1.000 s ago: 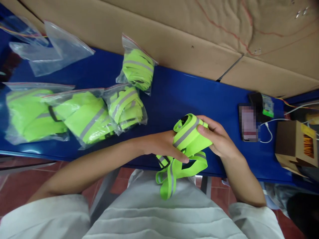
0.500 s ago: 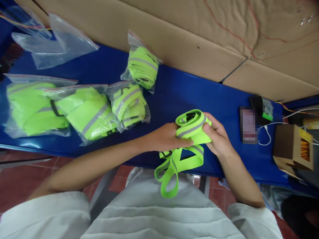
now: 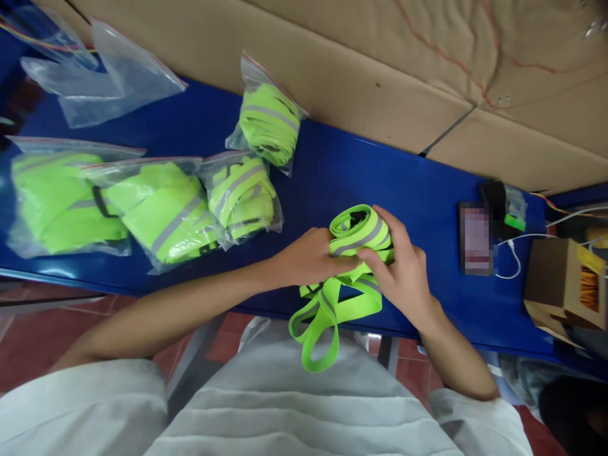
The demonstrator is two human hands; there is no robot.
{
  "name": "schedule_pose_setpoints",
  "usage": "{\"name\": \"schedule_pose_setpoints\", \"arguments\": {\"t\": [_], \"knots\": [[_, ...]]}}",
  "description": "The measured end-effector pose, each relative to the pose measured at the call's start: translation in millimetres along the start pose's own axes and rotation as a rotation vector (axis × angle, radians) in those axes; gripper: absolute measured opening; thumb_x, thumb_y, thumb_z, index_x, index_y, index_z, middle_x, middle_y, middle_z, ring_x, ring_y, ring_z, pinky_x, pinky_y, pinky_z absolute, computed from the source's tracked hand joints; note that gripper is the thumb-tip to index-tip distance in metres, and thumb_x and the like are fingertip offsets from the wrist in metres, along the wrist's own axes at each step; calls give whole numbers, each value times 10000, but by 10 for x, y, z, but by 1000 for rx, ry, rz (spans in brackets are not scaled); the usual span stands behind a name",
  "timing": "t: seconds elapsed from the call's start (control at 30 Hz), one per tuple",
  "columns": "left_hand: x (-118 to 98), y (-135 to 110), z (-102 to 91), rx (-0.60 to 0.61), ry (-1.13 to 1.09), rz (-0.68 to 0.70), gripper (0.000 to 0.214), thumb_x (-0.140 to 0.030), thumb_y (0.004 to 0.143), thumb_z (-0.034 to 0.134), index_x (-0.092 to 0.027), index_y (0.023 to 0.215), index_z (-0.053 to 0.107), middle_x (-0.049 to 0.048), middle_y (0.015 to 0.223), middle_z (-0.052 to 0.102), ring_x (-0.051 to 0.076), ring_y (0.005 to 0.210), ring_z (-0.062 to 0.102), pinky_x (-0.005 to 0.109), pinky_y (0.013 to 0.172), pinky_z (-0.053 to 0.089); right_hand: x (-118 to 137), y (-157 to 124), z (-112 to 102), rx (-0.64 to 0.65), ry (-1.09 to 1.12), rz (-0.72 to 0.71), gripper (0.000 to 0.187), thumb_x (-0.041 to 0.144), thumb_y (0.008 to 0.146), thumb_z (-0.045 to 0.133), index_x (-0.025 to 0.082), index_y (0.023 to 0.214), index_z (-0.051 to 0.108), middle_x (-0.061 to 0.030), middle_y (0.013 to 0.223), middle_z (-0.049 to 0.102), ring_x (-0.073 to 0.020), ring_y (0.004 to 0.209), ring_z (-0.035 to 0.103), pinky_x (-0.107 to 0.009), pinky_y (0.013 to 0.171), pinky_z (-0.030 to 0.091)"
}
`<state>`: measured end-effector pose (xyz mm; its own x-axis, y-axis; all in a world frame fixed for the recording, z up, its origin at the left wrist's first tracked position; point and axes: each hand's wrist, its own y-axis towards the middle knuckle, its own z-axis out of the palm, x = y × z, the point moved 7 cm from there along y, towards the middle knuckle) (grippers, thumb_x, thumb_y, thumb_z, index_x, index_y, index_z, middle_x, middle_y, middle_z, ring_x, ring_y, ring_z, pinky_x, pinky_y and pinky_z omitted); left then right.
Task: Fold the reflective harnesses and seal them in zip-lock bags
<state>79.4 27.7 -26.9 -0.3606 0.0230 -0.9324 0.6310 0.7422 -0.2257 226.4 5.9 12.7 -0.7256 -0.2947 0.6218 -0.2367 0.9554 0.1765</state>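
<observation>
A neon-green reflective strap (image 3: 361, 235) with a grey stripe is partly wound into a roll. My left hand (image 3: 311, 258) is closed on the roll's left side, thumb along its lower front. On the right side, my right hand (image 3: 401, 266) grips the roll, fingers behind it and thumb in front. Something dark, perhaps a buckle, shows at the roll's centre. Below the hands, loose loops of the strap hang over the table's front edge, near a black piece. To the left lie clear zip bags (image 3: 161, 212) filled with similar green straps.
The blue table (image 3: 380, 171) runs along a tan covered wall. Unfilled clear bags (image 3: 109, 82) lie at the far left. To the right are a phone (image 3: 476, 237), a white cable and an open cardboard box (image 3: 546, 275). Part of a person shows at bottom right.
My right hand has shifted left and turned, its thumb moving lower across the strap. The roll has tilted slightly, and less of its flat outer band shows.
</observation>
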Motion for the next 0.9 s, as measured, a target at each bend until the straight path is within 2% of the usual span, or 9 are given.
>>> {"name": "schedule_pose_setpoints", "arguments": {"t": [0.07,0.17,0.3,0.4,0.5,0.6,0.73,0.8,0.9], "knots": [[0,-4,38,44,-31,14,268,-383,883,610,-162,1012,691,-20,849,673,144,769,605,233,681,459,77,-19,-13,-30,8,-59,613,548,977,659,225,1478,518,-106,1377,701,-234,1036,772,-294,812,634],[14,-10,87,95,-48,14,280,-406,873,648,-153,981,694,-8,859,683,147,775,611,249,708,475,127,-19,-45,-48,20,-113,501,496,970,692,235,1383,581,-70,1256,755,-223,1047,768,-292,873,628],[10,-16,121,117,-82,20,330,-440,875,693,-154,1040,705,6,911,705,159,823,637,263,742,489,142,3,-83,-43,81,-141,488,487,967,700,212,1355,590,-93,1292,733,-246,1153,731,-344,991,597],[-8,-20,136,119,-87,41,322,-466,887,685,-164,998,701,-2,878,696,154,806,631,254,718,476,131,2,-73,-24,114,-100,497,492,953,718,223,1354,597,-66,1227,761,-210,1030,763,-294,899,613],[-38,-27,134,103,-15,90,251,-412,897,651,-165,855,668,-20,759,638,133,734,598,234,663,429,124,-7,-34,7,128,-57,509,513,929,741,229,1334,619,-44,1161,781,-186,918,771,-266,813,611],[-53,-38,142,125,17,115,260,-401,902,666,-165,792,650,-39,676,584,113,674,566,218,624,391,125,-8,-22,10,151,-46,426,514,914,757,220,1211,676,-13,979,792,-155,770,739,-244,721,588],[-34,-68,205,277,-134,45,385,-517,801,820,-157,822,683,-42,689,611,108,648,559,206,569,396,45,6,-91,-27,269,61,273,453,868,818,209,934,715,55,675,694,-86,542,587,-194,529,483],[-43,-98,252,386,-263,-4,432,-530,738,876,-150,850,703,-29,721,647,118,657,583,209,566,430,-31,10,-130,-32,389,155,274,445,839,841,204,871,716,53,658,681,-88,538,576,-194,497,469],[-100,-141,293,502,-448,-34,433,-448,714,915,-150,969,735,11,862,727,156,767,660,236,663,525,-147,18,-149,-2,615,276,296,467,810,859,205,870,735,26,730,731,-120,580,638,-217,497,508]]}}
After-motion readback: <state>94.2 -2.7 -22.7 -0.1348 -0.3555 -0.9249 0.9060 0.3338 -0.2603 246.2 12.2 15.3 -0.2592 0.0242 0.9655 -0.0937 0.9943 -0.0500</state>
